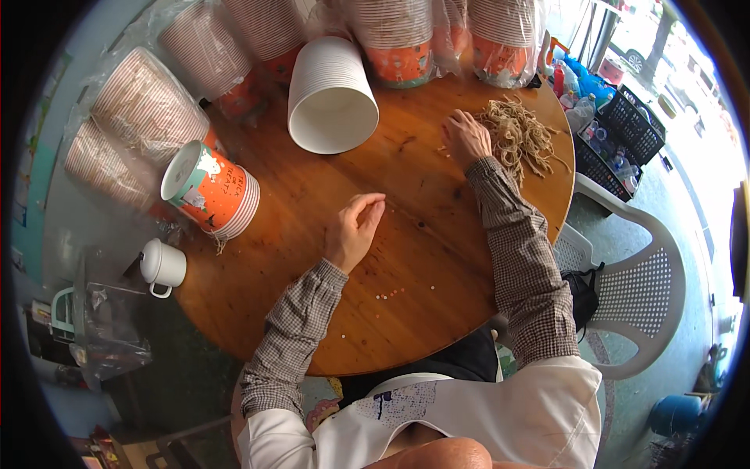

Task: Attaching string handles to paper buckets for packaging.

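My left hand [354, 234] is over the middle of the wooden table, its thumb and fingertips closed together. Whatever may be between them is too small to make out. Farther off to the right, my right hand [469, 139] is at the left edge of a heap of tan twine [517, 137], palm down. Its fingers are curled, and their tips are partly hidden. A white paper bucket [332, 117] lies on its side beyond my hands, its mouth toward me. At the left, a nested stack of orange printed paper buckets [219, 195] lies tilted, with a bit of twine hanging from it.
Plastic-wrapped stacks of buckets [394, 43] line the table's far and left edges. A white enamel mug [164, 264] stands at the left rim. Tiny pale and orange bits [393, 293] dot the wooden table [422, 328]. A white plastic chair [633, 289] and black crates [617, 144] are at the right.
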A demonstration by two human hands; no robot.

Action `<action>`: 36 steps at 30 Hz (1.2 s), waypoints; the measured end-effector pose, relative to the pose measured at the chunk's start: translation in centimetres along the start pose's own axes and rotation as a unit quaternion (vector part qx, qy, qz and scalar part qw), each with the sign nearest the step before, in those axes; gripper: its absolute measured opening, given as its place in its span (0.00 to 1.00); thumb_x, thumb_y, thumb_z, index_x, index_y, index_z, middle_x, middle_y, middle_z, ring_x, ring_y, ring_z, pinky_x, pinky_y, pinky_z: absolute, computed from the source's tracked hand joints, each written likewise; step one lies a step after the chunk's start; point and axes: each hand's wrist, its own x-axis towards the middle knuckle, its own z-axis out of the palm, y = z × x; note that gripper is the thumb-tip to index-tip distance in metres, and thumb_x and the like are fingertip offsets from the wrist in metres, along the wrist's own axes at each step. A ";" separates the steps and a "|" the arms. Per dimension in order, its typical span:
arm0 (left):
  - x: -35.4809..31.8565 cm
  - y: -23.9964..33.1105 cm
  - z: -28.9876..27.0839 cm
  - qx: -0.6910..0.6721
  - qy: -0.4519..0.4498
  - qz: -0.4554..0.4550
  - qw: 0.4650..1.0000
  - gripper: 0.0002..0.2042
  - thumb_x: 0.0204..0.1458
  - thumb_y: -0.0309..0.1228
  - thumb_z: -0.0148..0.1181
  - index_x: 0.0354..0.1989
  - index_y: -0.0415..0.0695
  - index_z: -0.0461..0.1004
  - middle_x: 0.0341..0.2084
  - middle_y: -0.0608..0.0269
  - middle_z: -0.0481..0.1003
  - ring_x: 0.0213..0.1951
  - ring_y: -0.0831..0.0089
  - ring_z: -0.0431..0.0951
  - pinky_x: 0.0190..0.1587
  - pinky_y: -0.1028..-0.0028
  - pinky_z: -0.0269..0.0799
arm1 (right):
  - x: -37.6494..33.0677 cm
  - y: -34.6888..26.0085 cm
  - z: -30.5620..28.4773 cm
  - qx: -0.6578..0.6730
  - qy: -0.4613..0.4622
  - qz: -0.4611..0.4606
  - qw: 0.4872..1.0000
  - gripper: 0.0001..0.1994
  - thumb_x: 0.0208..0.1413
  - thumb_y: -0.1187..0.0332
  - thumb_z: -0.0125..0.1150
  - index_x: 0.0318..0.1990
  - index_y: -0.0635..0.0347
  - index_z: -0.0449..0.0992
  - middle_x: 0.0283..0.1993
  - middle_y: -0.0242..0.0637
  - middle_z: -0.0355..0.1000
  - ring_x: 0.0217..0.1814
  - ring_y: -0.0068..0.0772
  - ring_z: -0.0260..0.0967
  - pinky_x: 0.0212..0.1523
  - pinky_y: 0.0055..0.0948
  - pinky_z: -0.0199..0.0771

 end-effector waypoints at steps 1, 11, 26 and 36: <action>0.3 0.2 0.3 -0.080 -0.005 -0.088 0.993 0.09 0.58 0.31 0.57 0.42 0.38 0.75 0.35 0.56 0.78 0.38 0.68 0.79 0.40 0.73 0.75 | -0.1 -1.9 -1.0 0.088 0.038 -0.012 0.995 0.07 0.52 0.64 0.59 0.34 0.56 0.76 0.39 0.36 0.70 0.45 0.41 0.70 0.41 0.37 0.72; 6.5 -1.2 5.4 -0.140 0.013 -0.153 0.978 0.11 0.61 0.33 0.53 0.35 0.36 0.73 0.22 0.65 0.76 0.23 0.82 0.74 0.27 0.80 0.70 | -2.5 -8.7 -4.3 0.210 -0.108 -0.013 0.972 0.07 0.58 0.67 0.54 0.40 0.58 0.73 0.39 0.40 0.74 0.41 0.45 0.74 0.37 0.38 0.74; 6.5 -3.8 4.4 -0.281 -0.029 -0.160 0.946 0.08 0.59 0.31 0.53 0.31 0.40 0.73 0.19 0.67 0.73 0.21 0.81 0.74 0.24 0.79 0.71 | -2.3 -2.0 -2.8 0.213 -0.142 -0.017 0.966 0.09 0.55 0.66 0.57 0.38 0.61 0.75 0.40 0.43 0.74 0.45 0.47 0.71 0.45 0.40 0.71; 5.4 -3.7 1.5 -0.411 0.026 -0.220 0.884 0.07 0.60 0.32 0.54 0.31 0.44 0.72 0.22 0.70 0.73 0.23 0.82 0.73 0.28 0.82 0.70 | -2.6 9.8 -1.0 0.010 0.015 0.174 0.985 0.13 0.51 0.76 0.52 0.44 0.57 0.76 0.49 0.44 0.73 0.54 0.48 0.68 0.55 0.38 0.68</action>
